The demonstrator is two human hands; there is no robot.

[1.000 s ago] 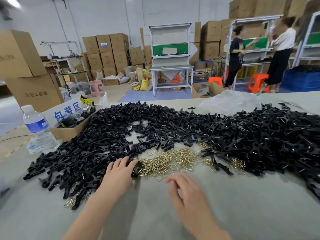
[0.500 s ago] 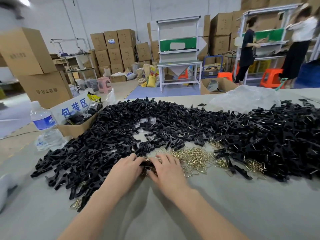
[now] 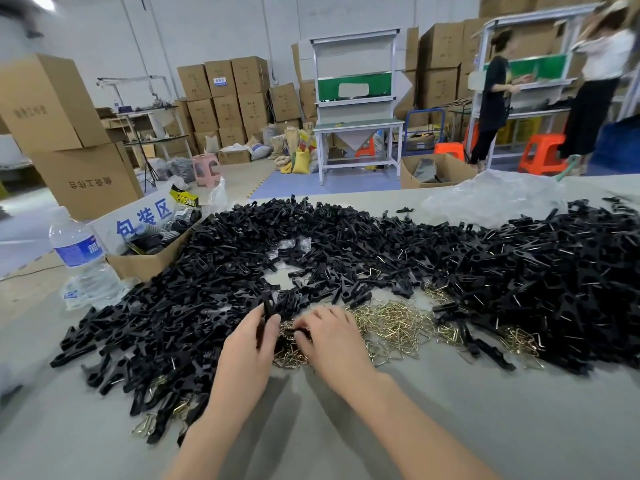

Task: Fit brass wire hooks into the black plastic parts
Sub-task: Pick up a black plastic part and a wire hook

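Fingers [image 3: 274, 322] of the left hand [image 3: 247, 344] pinch one black plastic part [image 3: 268, 304], held upright at the near edge of the heap of black parts [image 3: 207, 271] that spreads across the grey bench [image 3: 485, 410]. The right hand [image 3: 332, 337] curls its fingers down into the brass wire hooks [image 3: 391, 320] just beside it; whether they grip a hook cannot be told. A water bottle [image 3: 81, 261] and an open cardboard box [image 3: 149, 263] stand at the bench's left.

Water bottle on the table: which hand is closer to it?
Left. The left hand, pinching a black part, is nearer the water bottle; the right hand lies farther away, over the brass hooks.
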